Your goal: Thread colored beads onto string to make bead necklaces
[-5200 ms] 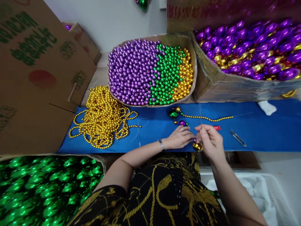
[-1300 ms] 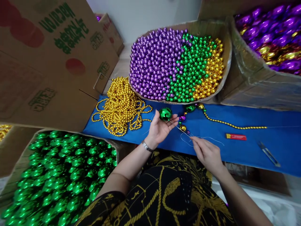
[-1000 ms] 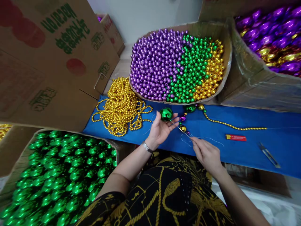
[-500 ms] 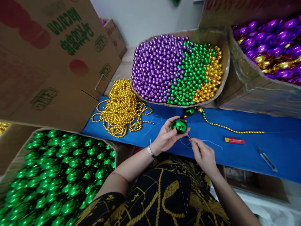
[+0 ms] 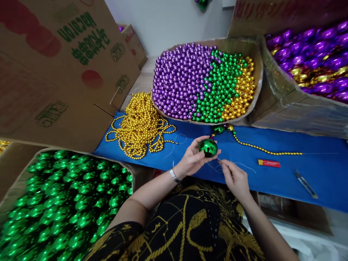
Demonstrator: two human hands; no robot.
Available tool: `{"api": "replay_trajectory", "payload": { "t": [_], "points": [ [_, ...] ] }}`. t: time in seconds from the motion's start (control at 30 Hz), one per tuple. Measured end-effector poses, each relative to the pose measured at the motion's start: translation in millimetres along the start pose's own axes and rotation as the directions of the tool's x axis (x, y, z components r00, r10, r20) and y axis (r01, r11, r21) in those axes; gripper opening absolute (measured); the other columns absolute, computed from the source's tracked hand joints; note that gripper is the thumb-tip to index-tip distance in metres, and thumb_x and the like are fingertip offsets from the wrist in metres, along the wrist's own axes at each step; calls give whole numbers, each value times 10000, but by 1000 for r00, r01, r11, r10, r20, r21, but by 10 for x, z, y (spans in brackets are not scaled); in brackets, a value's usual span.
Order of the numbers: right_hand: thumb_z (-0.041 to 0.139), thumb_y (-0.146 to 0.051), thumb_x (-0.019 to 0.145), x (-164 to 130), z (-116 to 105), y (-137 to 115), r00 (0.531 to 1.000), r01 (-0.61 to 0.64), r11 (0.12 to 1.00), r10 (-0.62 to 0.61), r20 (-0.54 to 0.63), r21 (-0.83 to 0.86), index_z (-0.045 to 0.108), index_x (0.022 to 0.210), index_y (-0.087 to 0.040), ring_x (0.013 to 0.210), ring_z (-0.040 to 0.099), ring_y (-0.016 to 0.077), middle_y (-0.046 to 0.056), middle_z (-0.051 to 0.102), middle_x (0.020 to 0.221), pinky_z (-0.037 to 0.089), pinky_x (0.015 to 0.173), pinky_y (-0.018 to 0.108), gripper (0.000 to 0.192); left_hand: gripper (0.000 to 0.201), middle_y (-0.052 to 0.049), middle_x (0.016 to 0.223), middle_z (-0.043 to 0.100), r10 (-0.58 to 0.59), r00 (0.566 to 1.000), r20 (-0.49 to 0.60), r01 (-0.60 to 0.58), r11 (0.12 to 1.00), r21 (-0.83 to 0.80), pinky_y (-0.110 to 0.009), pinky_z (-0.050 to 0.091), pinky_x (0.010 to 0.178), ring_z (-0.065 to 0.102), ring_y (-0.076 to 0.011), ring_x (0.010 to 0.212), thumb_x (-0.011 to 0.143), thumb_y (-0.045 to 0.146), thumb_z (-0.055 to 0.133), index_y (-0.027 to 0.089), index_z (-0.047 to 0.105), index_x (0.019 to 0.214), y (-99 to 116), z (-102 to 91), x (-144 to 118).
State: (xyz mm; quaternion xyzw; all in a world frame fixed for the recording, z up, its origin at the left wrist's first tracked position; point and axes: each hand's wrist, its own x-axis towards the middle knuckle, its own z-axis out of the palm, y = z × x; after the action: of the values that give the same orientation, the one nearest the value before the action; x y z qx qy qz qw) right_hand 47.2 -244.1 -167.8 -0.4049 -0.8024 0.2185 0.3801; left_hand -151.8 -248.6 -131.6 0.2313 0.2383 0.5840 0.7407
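Observation:
My left hand grips a large shiny green ball over the blue cloth. Just to its right, my right hand pinches a thin needle with white thread, its tip at the ball's lower right side. Behind the ball lies a partly strung strand: a green and a gold ball leading into a line of small gold beads that runs right.
A heap of gold bead chain lies at left. A box of purple, green and gold beads stands behind, a box of green balls at lower left, purple and gold balls at right. A red lighter and snips lie right.
My left hand brought a green ball from the left in toward the middle. My right hand moved up with the needle to meet it. The view shifted slightly.

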Motion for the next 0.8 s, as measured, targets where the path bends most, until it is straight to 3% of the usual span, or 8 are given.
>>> {"api": "replay_trajectory", "payload": {
  "t": [0.53,0.8],
  "points": [
    [489,-200,958,-100,-59,66,995,-96,995,96,14,0,641,1012,-204,830,721,158,42,747,959,566,726,239,161,591,-99,1299,569,-37,994,103,37,999,-3,-570,376,1123,618,-324,1191,766,341,792,285,519,1287,-101,11,50],
    [483,-202,965,-135,-68,56,994,-103,995,103,25,-12,630,1028,-203,851,717,157,46,744,970,562,748,241,160,616,-107,1331,551,-38,994,98,33,998,52,-576,395,1105,612,-325,1195,753,382,800,289,511,1289,-109,2,54]
  ]
}}
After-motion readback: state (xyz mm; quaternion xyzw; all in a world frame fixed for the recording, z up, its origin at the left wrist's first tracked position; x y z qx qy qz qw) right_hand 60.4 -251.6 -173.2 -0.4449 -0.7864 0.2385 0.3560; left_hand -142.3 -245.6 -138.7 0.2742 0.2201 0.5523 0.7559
